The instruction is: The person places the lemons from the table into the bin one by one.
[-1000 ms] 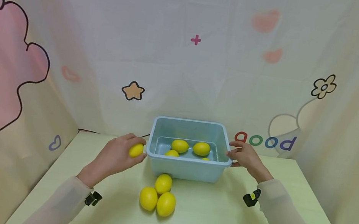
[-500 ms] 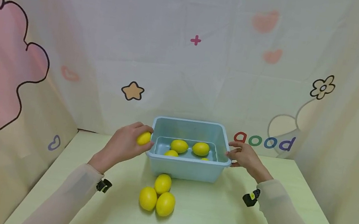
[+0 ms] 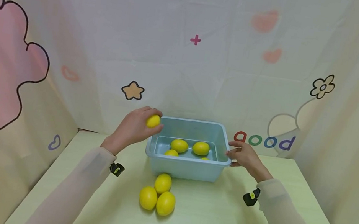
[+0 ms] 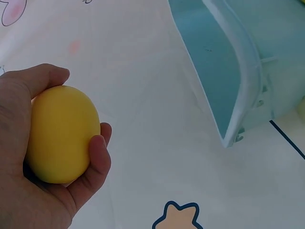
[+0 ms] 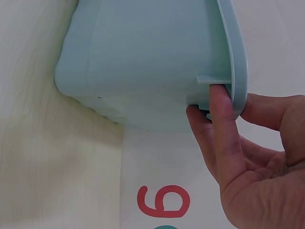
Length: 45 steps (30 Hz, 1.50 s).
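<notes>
at the far left, a backdrop (image 3: 162, 39) carries a large pink shape (image 3: 2, 62) outlined in black. next comes the left sleeve (image 3: 79, 186) with a small black camera (image 3: 116, 169) at its cuff, and then the left hand (image 3: 133, 126), its fingers and thumb wrapped round a yellow lemon (image 3: 153, 121). the hand is raised by the basin's far left corner; in the left wrist view that lemon sits apart from the basin. below, on the pale desk (image 3: 201, 223), three lemons lie huddled together: a left lemon (image 3: 147, 198), a farther lemon (image 3: 163, 183) and a right lemon (image 3: 165, 204), just in front of the basin. the light blue basin (image 3: 188, 169) stands upright, with four lemons in view inside: two farther ones (image 3: 179, 145) side by side, and two nearer ones (image 3: 171, 153) partly hidden by the front wall. at its right side the right hand (image 3: 245, 156) grips the rim, fingers tucked beneath and thumb on top. beyond it, colored letters (image 3: 271, 142) on the backdrop spell "good", with an outlined flower (image 3: 323, 87) above.
</notes>
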Motion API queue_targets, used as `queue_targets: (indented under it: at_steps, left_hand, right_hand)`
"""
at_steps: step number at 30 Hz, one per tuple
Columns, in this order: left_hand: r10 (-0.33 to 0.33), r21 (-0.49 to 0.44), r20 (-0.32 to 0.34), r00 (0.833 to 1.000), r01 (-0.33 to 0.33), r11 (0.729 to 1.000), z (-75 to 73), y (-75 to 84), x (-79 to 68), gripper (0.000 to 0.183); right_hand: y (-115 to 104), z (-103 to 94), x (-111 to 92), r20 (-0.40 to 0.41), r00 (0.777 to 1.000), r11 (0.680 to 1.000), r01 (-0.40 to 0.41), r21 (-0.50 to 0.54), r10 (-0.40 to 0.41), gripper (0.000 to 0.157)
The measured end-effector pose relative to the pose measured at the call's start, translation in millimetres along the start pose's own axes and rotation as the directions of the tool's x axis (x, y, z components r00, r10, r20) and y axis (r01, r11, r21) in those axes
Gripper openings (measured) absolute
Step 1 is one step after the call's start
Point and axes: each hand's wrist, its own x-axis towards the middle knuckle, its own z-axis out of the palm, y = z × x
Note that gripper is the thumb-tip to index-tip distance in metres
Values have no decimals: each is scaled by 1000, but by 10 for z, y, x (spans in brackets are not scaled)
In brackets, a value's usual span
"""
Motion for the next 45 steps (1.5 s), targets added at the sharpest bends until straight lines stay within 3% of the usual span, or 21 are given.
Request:
queue_targets:
  at_steps: [10, 22, 34, 45]
  left_hand:
    - [-19, -5, 16, 1000, 19, 1000, -16, 99, 228, 35]
    - [-39, -46, 35, 999, 41, 998, 74, 113, 455, 38]
    - [-120, -58, 158, 980, 131, 990, 321, -23, 678, 40]
    - [-174, -58, 213, 962, 190, 980, 499, -116, 807, 43]
  right_hand:
    - [-32, 8, -7, 1, 1000, 1000, -3, 2, 3, 59]
    - [1, -5, 10, 6, 1000, 1000, -9, 4, 8, 57]
    - [-7, 3, -12, 5, 1000, 1000, 7, 3, -7, 57]
    - [-6, -3, 2, 2, 1000, 1000, -1, -11, 1, 56]
